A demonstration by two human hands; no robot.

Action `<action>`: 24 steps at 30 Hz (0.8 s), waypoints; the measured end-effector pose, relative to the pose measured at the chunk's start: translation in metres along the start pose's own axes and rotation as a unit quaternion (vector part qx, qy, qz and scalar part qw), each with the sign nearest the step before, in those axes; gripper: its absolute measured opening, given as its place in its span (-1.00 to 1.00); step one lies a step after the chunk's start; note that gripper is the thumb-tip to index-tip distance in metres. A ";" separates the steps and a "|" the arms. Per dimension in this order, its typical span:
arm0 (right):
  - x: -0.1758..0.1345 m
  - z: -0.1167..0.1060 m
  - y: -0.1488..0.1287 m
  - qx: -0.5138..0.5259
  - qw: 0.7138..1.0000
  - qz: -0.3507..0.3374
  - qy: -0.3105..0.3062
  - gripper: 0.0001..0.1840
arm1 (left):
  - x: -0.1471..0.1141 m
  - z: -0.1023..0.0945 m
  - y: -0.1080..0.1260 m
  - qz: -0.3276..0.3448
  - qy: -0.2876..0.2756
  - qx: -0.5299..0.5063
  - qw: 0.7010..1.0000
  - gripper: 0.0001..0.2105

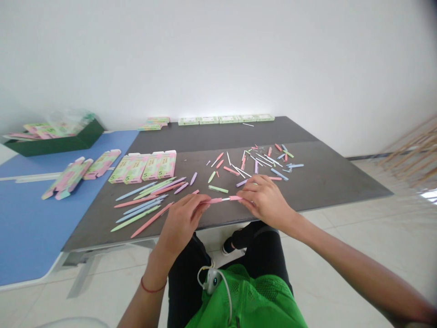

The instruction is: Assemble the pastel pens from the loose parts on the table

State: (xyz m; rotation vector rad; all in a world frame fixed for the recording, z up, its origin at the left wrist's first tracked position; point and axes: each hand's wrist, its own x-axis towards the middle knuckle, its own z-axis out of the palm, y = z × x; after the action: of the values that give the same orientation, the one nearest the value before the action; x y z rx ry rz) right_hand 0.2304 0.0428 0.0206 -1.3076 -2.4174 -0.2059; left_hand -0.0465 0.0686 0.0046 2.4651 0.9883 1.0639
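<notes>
Above the table's front edge, my left hand pinches a pink pen barrel. My right hand is closed on another pink pen barrel part. A white refill bridges the short gap between the two pink parts. Just beyond my hands lies a green pen barrel. To the left of my left hand, several whole pens rest side by side, among them a red pen and a green pen.
Loose refills and barrel parts lie scattered at right. Printed cartons stand behind the pens, with flattened cartons on the blue table. A green box holds more cartons. White-green boxes line the wall.
</notes>
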 end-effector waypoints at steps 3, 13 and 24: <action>0.001 -0.001 0.000 0.008 1.000 -0.017 0.003 -0.80 | 0.001 0.002 0.001 -0.006 0.003 -0.025 1.000 -0.89; 0.006 -0.005 -0.004 0.016 0.999 -0.038 0.008 -0.83 | 0.002 0.005 0.005 -0.056 0.009 -0.074 0.996 -0.91; 0.008 -0.008 -0.002 0.065 0.997 -0.035 -0.017 -0.76 | 0.001 0.009 0.004 -0.076 0.033 -0.115 0.990 -0.88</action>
State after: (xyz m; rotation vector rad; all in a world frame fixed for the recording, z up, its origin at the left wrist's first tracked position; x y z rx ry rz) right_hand 0.2271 0.0453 0.0307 -1.1812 -2.4623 -0.0450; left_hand -0.0375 0.0669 0.0009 2.1483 0.9948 1.1439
